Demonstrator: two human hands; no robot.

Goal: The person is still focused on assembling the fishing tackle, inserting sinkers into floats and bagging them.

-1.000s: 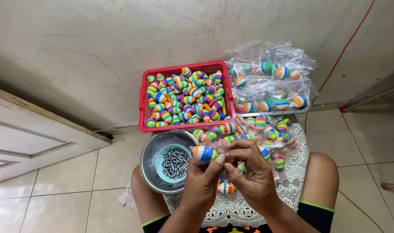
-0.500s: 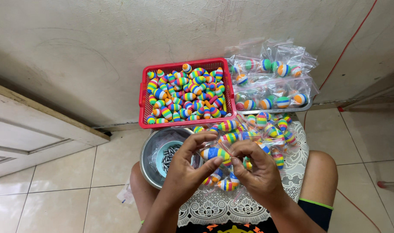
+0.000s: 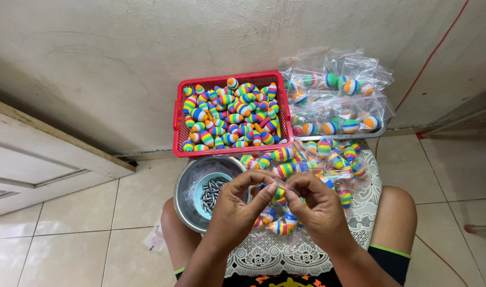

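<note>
My left hand (image 3: 237, 207) and my right hand (image 3: 318, 204) meet over my lap, fingertips pinching the top of a small clear plastic bag (image 3: 279, 187) that holds a rainbow-striped egg-shaped float. Under the hands lie more bagged striped floats (image 3: 279, 227) on a white lace cloth (image 3: 285, 252). A red plastic basket (image 3: 178, 118) full of loose striped floats stands ahead on the floor against the wall. Left of my hands sits a metal bowl (image 3: 185, 187) with a light blue dish of small dark metal pieces (image 3: 211, 192).
A pile of filled clear bags (image 3: 336, 101) with striped floats lies right of the basket. More bagged floats (image 3: 328, 157) spread on the lace cloth. A white door panel (image 3: 35, 159) lies at the left. A red cable (image 3: 440, 48) runs down the wall.
The striped float that my hands held in plain sight has dropped lower between them. Both hands have closed together on the bag's top edge.
</note>
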